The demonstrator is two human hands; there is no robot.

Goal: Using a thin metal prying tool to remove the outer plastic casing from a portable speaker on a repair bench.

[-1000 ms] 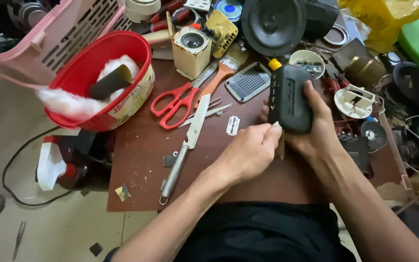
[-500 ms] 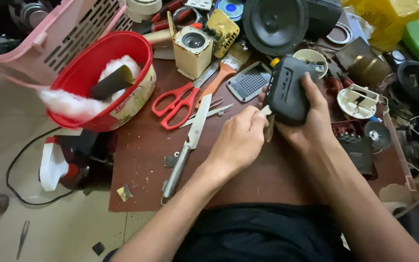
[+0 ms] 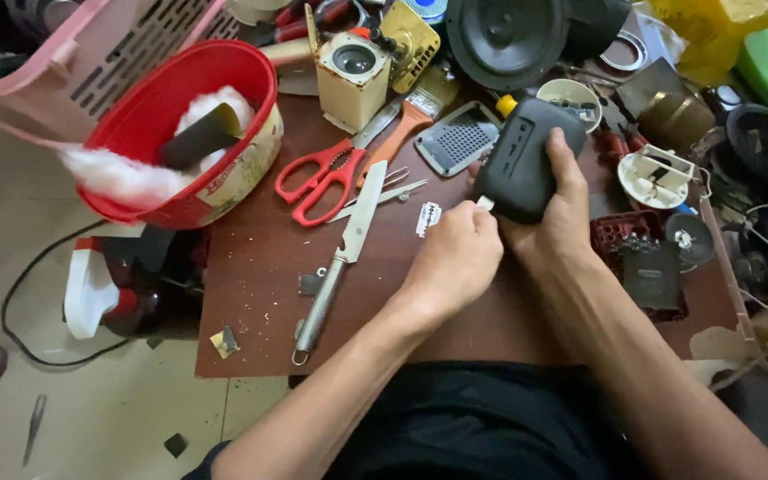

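— What have the hands got?

— My right hand (image 3: 562,209) is wrapped around a black case (image 3: 519,169), thumb over its far right edge, holding it just above the board (image 3: 260,267), right of the middle. My left hand (image 3: 455,253) is curled shut, pinching a small white bit (image 3: 485,203) against the case's near left corner. I can't tell what that bit is.

— What lies around them?

— Just left of my left hand there's a razor blade (image 3: 428,218) flat on the board. Further left a knife (image 3: 341,258) lies lengthways, its handle toward me, and red scissors (image 3: 324,178) sit just beyond it, next to tweezers (image 3: 382,194). A grey grille (image 3: 458,140) lies just to the far left of the case.

— And toward the edges?

— A red bowl (image 3: 148,107) with white wadding (image 3: 117,173) sits far left, overhanging the board's edge. A black speaker cone (image 3: 507,36) stands beyond the case.
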